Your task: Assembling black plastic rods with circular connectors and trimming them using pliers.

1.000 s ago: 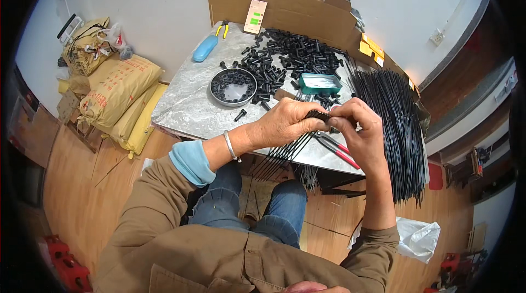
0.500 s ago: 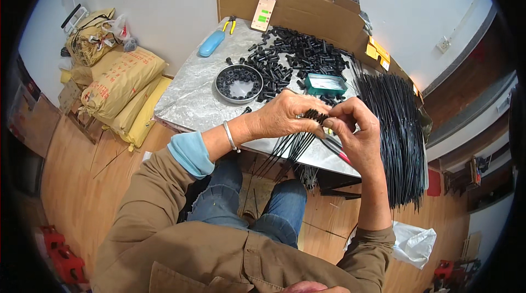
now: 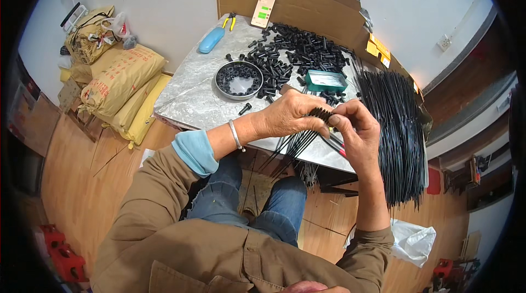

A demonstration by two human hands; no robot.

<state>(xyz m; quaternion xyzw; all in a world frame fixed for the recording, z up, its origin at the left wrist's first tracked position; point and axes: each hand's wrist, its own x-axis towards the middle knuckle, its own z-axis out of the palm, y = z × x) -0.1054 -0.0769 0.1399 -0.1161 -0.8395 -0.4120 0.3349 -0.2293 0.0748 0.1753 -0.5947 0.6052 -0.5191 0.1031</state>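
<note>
A bundle of thin black rods (image 3: 291,148), perhaps cables, is gripped in my left hand (image 3: 290,113). Their upper ends sit in a neat row between thumb and fingers, and the long tails hang down past the table's front edge. My right hand (image 3: 359,128) pinches thumb and forefinger together at the right end of that row. What lies between those fingertips is too small to make out. Just below the hands, red-handled pliers (image 3: 342,152) lie partly hidden on the table. Behind the hands stands an open teal box (image 3: 326,87) with pale thin pieces inside.
Black bolt-like parts (image 3: 315,52) are heaped at the back of the grey table (image 3: 183,93). A round metal bowl (image 3: 241,97) holds small black rings. Long black rods (image 3: 390,139) overhang the right edge. A phone (image 3: 263,10), blue case (image 3: 212,40) and yellow-handled pliers (image 3: 230,21) lie farther back.
My left hand has shifted slightly, with the row of rod ends turned more into view. My right hand stays pinched close to it. A loose bolt near my left wrist is more exposed.
</note>
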